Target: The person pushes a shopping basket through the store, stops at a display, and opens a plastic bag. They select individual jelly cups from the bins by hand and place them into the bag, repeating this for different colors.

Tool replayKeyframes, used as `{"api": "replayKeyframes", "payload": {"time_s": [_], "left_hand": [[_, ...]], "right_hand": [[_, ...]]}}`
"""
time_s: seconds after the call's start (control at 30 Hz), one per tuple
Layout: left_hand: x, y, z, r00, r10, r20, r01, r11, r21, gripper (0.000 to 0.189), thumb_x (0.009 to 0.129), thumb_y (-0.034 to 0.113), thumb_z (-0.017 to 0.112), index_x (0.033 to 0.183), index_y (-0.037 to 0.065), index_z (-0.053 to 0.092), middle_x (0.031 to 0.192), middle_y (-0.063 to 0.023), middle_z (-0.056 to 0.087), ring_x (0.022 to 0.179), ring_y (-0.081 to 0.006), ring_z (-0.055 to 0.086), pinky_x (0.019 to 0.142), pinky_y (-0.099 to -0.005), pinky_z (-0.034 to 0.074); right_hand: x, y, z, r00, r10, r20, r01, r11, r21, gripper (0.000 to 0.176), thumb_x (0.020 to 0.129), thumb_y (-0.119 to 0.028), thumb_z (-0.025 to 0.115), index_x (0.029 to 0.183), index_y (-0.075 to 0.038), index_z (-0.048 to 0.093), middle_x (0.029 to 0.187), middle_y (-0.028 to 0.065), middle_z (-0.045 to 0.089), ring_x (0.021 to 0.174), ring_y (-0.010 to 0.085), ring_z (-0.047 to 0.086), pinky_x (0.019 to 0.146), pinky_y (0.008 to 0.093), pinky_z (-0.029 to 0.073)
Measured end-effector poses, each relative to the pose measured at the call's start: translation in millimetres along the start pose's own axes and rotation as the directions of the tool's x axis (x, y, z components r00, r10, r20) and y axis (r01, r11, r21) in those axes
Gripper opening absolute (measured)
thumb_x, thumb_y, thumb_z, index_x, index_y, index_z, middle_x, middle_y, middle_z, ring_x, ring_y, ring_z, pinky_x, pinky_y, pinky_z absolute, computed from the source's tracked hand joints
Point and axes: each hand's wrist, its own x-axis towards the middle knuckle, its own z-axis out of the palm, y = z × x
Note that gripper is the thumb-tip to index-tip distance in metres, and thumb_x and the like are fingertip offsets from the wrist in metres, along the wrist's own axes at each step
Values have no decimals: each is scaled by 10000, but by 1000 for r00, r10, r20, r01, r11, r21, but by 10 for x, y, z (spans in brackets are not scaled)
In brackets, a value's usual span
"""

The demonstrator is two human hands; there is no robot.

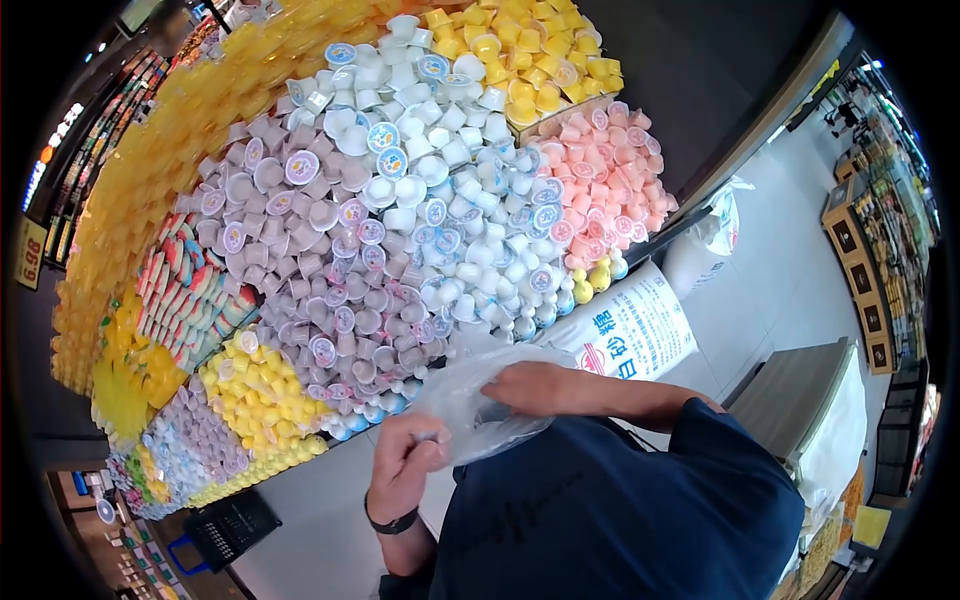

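Slantwise up-right, bag (468, 392), left hand (408, 452) clamped on it, right hand (528, 388), grip unclear

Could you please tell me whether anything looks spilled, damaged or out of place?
Nothing stands out: the small cups lie heaped mostly by colour with no visible spill, and the clear plastic bag shows no obvious tear.
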Motion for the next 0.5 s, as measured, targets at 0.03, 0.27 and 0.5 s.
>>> {"api": "replayKeyframes", "payload": {"time_s": [0.03, 0.27, 0.5], "left_hand": [[20, 126, -93, 1000, -8, 19, 3, 957, 289, 359, 923, -20, 506, 1266, 82, 498, 976, -138, 595, 692, -179, 535, 602, -288, 405], [53, 351, -8, 959, -30, -283, 259, 506, 823, 267, 863, -68, 549, 1115, 12, 584, 953, -184, 526, 765, -383, 573, 685, -434, 457], [-199, 126, -214, 883, -70, -464, 381, 685, 621, 367, 916, -6, 552, 1271, -20, 461, 936, -158, 535, 672, -229, 538, 614, -355, 457]], "right_hand": [[4, 118, 126, 993, -83, -82, 81, 996, -32, 390, 945, -146, 466, 1323, -59, 503, 1285, 197, 552, 1172, 352, 582, 978, 439, 491], [-128, -189, -101, 965, -262, -26, 258, 960, -111, 531, 903, -44, 523, 1421, -67, 409, 1535, 199, 339, 1398, 334, 391, 1108, 399, 402], [91, -417, 19, 937, -322, -132, 284, 927, -245, 555, 913, -85, 541, 1445, -66, 384, 1553, 221, 296, 1394, 340, 398, 1124, 396, 387]]}}
